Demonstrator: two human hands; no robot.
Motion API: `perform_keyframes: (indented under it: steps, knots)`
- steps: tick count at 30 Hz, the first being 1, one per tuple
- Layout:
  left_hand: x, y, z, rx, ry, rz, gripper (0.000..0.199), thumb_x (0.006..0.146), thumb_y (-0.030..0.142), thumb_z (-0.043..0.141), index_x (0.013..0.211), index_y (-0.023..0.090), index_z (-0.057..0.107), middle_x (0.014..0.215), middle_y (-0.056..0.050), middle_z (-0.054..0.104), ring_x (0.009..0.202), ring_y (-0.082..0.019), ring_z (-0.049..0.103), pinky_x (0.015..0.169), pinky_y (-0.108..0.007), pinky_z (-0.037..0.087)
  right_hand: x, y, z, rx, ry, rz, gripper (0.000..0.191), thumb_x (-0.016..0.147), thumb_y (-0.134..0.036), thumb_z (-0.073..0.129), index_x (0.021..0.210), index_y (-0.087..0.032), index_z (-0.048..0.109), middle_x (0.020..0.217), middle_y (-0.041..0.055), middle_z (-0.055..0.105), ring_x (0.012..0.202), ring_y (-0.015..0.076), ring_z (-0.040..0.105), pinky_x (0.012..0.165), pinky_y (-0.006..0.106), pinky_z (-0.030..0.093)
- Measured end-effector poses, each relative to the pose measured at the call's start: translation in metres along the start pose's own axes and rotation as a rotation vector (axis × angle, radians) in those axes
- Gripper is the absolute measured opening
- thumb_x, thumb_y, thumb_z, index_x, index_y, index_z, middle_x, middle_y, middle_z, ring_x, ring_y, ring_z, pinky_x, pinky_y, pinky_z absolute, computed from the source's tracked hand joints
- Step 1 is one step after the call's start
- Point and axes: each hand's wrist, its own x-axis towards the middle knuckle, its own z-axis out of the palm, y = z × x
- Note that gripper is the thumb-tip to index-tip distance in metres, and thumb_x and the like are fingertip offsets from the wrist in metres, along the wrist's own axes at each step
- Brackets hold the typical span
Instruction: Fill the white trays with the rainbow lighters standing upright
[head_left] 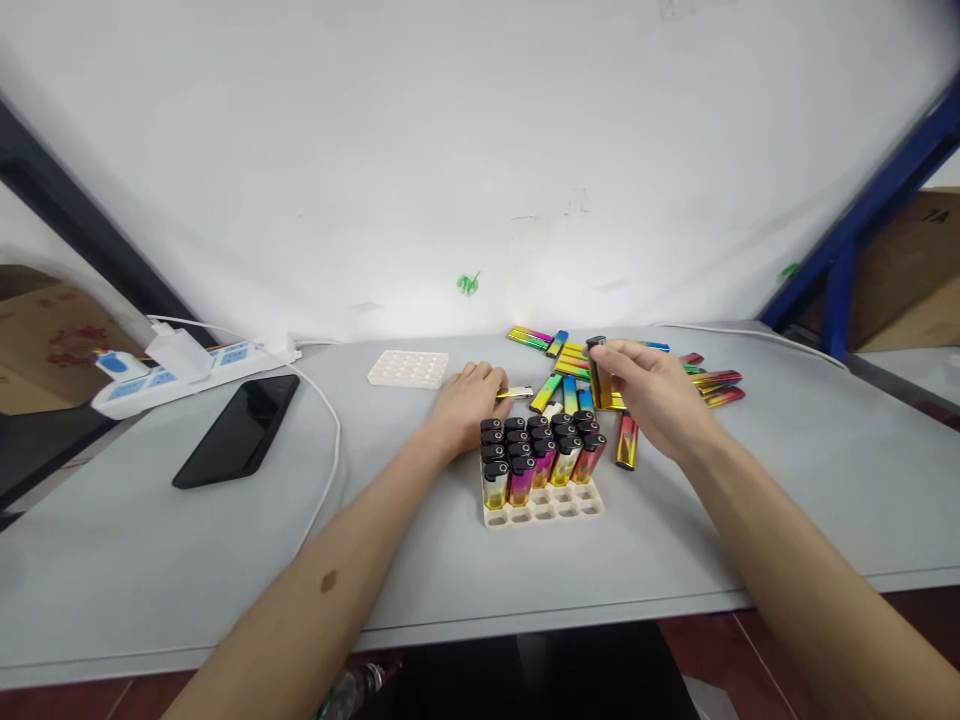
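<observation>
From the head-worn view, a person works with both hands at a gray table. The right hand (654, 392) pinches a black-topped gold lighter (602, 382) upright; the left hand (471, 398), fingers curled, grips a silver-and-yellow lighter (516, 392) lying nearly flat behind the cream cell tray (544, 516). The rear of that tray is packed with upright lighters (541, 462); its front row and three cells of the next stand unfilled, suggesting a job well past halfway. Loose lighters (574, 362) lie scattered beyond, with a second tray (409, 369) to the left. "7A" reads on the right-hand carton (911, 270); red print on the left-hand carton (52, 345) is illegible, and no lighter brand is readable.
</observation>
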Motion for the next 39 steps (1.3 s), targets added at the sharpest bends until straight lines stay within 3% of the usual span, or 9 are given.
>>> perform_keyframes:
  steps: [8,12,20,24,30,33,36,39]
  knots:
    - [0.000,-0.002,0.002,-0.010,0.011,0.004,0.013,0.091,0.034,0.052,0.096,0.023,0.054,0.101,-0.005,0.059,0.100,-0.025,0.052,0.082,-0.039,0.045,-0.003,-0.010,-0.002,0.247,-0.051,0.011,0.015,0.084,-0.035,0.069,0.081,-0.021,0.067,0.074,-0.0007,0.052,0.064,0.0104,0.048,0.056,0.024,0.042]
    - [-0.001,-0.002,0.002,-0.005,0.008,0.000,0.014,0.092,0.036,0.052,0.096,0.023,0.054,0.101,-0.005,0.059,0.101,-0.026,0.052,0.082,-0.039,0.045,-0.006,-0.008,-0.003,0.237,-0.120,-0.007,0.015,0.080,-0.036,0.074,0.085,-0.023,0.067,0.078,-0.0010,0.055,0.069,0.0113,0.052,0.063,0.025,0.046]
    - [-0.003,0.000,0.001,-0.002,0.023,0.005,0.012,0.091,0.033,0.053,0.097,0.023,0.053,0.102,-0.005,0.059,0.101,-0.025,0.052,0.082,-0.039,0.045,-0.023,-0.011,0.012,-0.240,-0.592,-0.099,0.018,0.075,-0.028,0.078,0.084,-0.021,0.064,0.087,-0.0001,0.060,0.078,0.0139,0.056,0.067,0.027,0.043]
    - [-0.001,0.000,0.001,-0.016,0.012,-0.003,0.013,0.091,0.034,0.053,0.097,0.022,0.053,0.102,-0.005,0.060,0.102,-0.025,0.052,0.083,-0.038,0.045,-0.025,-0.013,0.017,-0.374,-0.602,-0.215,0.020,0.073,-0.031,0.080,0.084,-0.023,0.066,0.095,0.0007,0.055,0.088,0.0155,0.055,0.076,0.029,0.043]
    - [-0.002,0.002,-0.001,-0.033,0.011,-0.007,0.014,0.092,0.034,0.052,0.097,0.022,0.055,0.102,-0.005,0.060,0.100,-0.025,0.052,0.083,-0.038,0.046,-0.024,-0.014,0.015,-0.407,-0.623,-0.214,0.023,0.072,-0.038,0.081,0.085,-0.024,0.068,0.110,0.0046,0.056,0.103,0.0214,0.056,0.087,0.036,0.046]
    - [-0.002,0.003,-0.002,-0.045,0.021,-0.002,0.015,0.094,0.033,0.048,0.094,0.021,0.058,0.101,-0.006,0.061,0.099,-0.024,0.052,0.084,-0.038,0.045,-0.022,-0.013,0.013,-0.338,-0.605,-0.203,0.018,0.076,-0.036,0.077,0.084,-0.023,0.069,0.108,0.0055,0.058,0.098,0.0206,0.059,0.084,0.037,0.048]
    - [-0.002,0.004,-0.002,-0.058,0.009,0.001,0.022,0.097,0.033,0.043,0.090,0.021,0.061,0.099,-0.006,0.062,0.098,-0.023,0.053,0.085,-0.037,0.045,-0.021,-0.012,0.011,-0.260,-0.585,-0.140,0.019,0.080,-0.038,0.073,0.083,-0.021,0.068,0.106,0.0060,0.059,0.084,0.0171,0.061,0.072,0.034,0.051]
    - [-0.001,0.005,-0.003,-0.068,0.001,0.015,0.026,0.098,0.034,0.042,0.088,0.020,0.062,0.097,-0.006,0.063,0.097,-0.022,0.053,0.085,-0.036,0.045,-0.020,-0.010,0.011,-0.258,-0.539,-0.143,0.020,0.084,-0.040,0.068,0.082,-0.020,0.065,0.099,0.0051,0.061,0.085,0.0169,0.060,0.073,0.032,0.050]
